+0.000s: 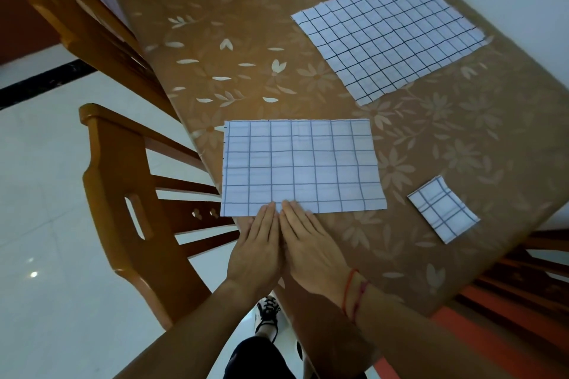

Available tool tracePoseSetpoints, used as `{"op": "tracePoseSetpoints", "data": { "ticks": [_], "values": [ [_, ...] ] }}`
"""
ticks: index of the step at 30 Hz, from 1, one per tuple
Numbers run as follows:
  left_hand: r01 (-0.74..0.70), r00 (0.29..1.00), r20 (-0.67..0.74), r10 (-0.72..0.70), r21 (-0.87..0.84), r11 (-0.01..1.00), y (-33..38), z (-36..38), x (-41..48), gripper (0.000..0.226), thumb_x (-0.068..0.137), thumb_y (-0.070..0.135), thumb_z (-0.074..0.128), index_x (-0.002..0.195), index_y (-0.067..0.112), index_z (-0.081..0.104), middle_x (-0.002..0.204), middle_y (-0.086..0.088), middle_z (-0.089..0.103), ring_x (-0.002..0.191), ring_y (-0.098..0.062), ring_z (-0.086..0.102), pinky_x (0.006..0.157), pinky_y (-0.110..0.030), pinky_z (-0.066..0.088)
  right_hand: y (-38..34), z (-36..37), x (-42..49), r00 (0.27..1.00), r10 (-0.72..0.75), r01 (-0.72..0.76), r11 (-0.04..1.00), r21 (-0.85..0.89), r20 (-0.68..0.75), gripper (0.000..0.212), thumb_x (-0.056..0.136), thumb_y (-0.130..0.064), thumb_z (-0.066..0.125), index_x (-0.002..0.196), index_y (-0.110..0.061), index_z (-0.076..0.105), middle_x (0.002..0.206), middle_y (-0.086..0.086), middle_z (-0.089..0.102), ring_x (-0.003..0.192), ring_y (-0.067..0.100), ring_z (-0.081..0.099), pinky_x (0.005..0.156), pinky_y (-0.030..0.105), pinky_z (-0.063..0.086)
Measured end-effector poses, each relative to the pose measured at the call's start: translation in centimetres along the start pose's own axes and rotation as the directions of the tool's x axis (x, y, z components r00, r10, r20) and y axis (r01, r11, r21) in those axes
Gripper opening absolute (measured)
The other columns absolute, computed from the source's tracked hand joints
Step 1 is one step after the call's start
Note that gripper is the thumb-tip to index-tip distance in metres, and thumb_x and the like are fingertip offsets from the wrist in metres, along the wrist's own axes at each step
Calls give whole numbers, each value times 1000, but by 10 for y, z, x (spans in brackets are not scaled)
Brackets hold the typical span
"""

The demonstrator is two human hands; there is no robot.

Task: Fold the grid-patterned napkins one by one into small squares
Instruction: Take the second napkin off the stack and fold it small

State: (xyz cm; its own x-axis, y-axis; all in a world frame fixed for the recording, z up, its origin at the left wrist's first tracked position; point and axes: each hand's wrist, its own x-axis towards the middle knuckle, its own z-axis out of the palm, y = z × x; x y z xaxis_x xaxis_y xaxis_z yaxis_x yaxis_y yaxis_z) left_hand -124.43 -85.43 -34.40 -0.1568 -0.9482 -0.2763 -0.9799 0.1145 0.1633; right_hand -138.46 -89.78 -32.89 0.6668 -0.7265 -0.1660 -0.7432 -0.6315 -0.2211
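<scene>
A white napkin with a blue grid [301, 166] lies as a folded rectangle near the table's front edge. My left hand [257, 246] and my right hand [311, 243] rest flat side by side, fingertips pressing on its near edge. Neither hand grips anything. A second grid napkin [388, 34] lies spread flat at the far right of the table. To the right of the rectangle sits a small folded square napkin [443, 209].
The table [234, 49] wears a brown cloth with pale flowers. Two wooden chairs [123, 181] stand along its left side over a white tiled floor. A red string bracelet circles my right wrist. My shoe [268, 314] shows below the table edge.
</scene>
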Motion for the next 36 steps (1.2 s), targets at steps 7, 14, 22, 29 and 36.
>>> {"op": "tracePoseSetpoints", "data": {
  "ticks": [7,14,22,29,36],
  "values": [
    [63,998,15,-63,0,998,-10,5,-8,65,94,37,22,145,-3,33,153,-21,26,143,-34,21,112,-51,31,0,6,-1,998,66,-66,998,18,18,59,97,-38,29,144,-3,38,152,14,36,142,25,32,112,44,35],
    [214,977,-15,-214,-19,977,-12,-1,-10,74,96,42,7,142,-9,32,152,-26,25,142,-38,25,112,-44,25,32,4,-25,972,229,-228,973,-25,54,69,95,-47,30,147,-1,32,156,13,26,146,24,23,116,44,27],
    [250,962,107,-252,31,968,-15,1,-5,105,76,50,-36,146,-10,14,152,-36,6,142,-50,1,117,-53,13,88,-8,-60,880,473,-474,880,36,38,73,96,-49,23,152,-2,17,160,13,11,149,22,7,119,37,4],
    [356,928,148,-341,-89,930,-9,-11,-2,88,87,49,-8,143,-10,26,150,-35,16,141,-50,12,115,-54,18,88,-13,-60,852,518,-524,845,109,78,76,99,-53,24,152,-1,11,161,15,4,149,24,2,121,37,4],
    [265,956,-95,-279,-137,954,-6,-33,17,52,88,26,51,133,1,46,138,-17,44,130,-33,40,110,-47,35,94,-35,-42,817,575,-566,812,144,-32,59,96,-43,42,142,-6,39,141,8,45,131,24,41,106,40,33]
  ]
}}
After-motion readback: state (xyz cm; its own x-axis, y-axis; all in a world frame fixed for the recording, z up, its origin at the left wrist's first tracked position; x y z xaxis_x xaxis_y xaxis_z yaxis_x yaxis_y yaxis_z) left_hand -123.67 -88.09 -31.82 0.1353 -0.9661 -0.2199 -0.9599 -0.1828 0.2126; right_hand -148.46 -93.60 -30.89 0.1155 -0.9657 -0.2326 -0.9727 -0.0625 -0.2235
